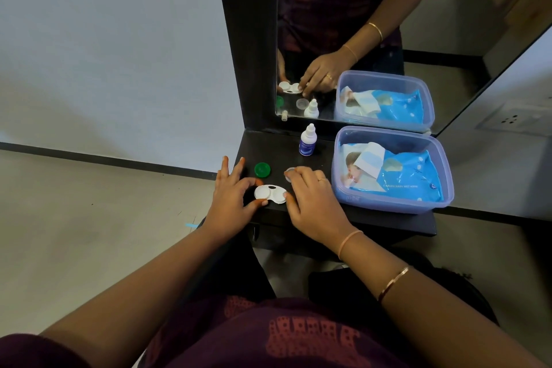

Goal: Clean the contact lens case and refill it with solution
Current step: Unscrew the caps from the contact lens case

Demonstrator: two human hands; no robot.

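Observation:
A white two-well contact lens case (270,193) lies uncapped on the dark shelf (388,219). My left hand (231,197) pinches its left end between thumb and forefinger. My right hand (310,197) rests against the case's right end, fingertips on it. A green cap (262,169) lies just behind the case. A white cap (289,172) sits partly hidden under my right fingers. The small solution bottle (307,140), white with a blue label and a white nozzle, stands upright farther back.
A clear plastic tub (391,169) holding a blue pack of wet wipes fills the shelf's right side. A mirror (358,39) in a dark frame rises behind the shelf. The shelf's front edge is close under my wrists, with floor to the left.

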